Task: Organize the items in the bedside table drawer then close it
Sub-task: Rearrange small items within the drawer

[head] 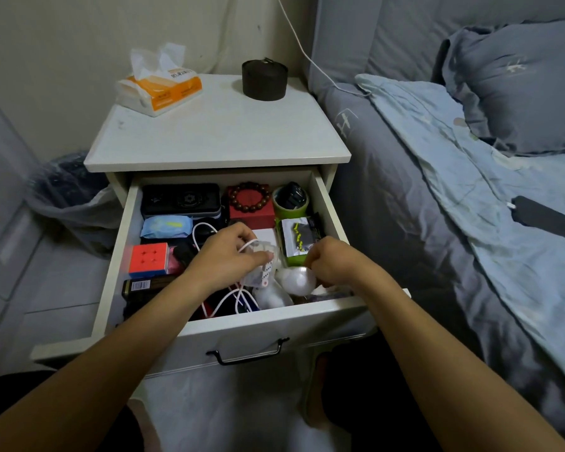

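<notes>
The white bedside table's drawer is pulled open and full of items. My left hand is inside it, closed around a white cable and a small clear bag of dice. My right hand is curled at the drawer's front right, over a white round object; what it grips is hidden. Further in lie a black case, a bead bracelet on a red box, a green tape roll, a blue packet, a Rubik's cube and a silver pouch.
A tissue pack and a dark round container stand on the tabletop. A bed with grey-blue bedding lies close on the right. A bin with a plastic liner stands left. The black drawer handle faces me.
</notes>
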`<action>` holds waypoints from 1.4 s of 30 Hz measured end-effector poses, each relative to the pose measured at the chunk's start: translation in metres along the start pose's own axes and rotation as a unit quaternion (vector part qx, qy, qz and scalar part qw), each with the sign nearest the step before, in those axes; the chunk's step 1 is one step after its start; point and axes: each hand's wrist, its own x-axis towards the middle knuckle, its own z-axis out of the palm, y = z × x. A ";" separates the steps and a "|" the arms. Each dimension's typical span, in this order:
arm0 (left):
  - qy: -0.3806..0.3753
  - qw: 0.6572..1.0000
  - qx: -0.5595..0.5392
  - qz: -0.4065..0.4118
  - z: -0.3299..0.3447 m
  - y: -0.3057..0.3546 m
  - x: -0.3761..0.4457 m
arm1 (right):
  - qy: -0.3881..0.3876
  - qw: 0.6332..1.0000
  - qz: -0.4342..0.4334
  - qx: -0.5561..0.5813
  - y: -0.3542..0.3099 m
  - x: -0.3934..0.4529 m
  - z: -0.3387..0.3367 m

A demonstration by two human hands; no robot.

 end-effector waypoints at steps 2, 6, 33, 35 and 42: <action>-0.004 1.000 0.010 0.008 0.002 -0.002 0.002 | -0.034 0.995 -0.011 -0.091 0.002 -0.001 -0.002; -0.018 0.999 0.038 0.015 0.007 -0.003 0.004 | -0.135 0.966 -0.016 -0.218 0.005 0.007 0.008; -0.004 0.998 -0.027 0.057 0.003 0.002 0.000 | 0.020 0.998 -0.061 -0.026 0.009 -0.021 -0.008; 0.013 0.998 -0.031 0.062 0.003 0.002 -0.002 | 0.028 0.997 -0.063 -0.043 0.010 -0.021 -0.009; 0.018 0.995 -0.040 0.087 0.003 0.003 -0.004 | -0.040 0.997 -0.040 0.049 0.016 -0.026 -0.010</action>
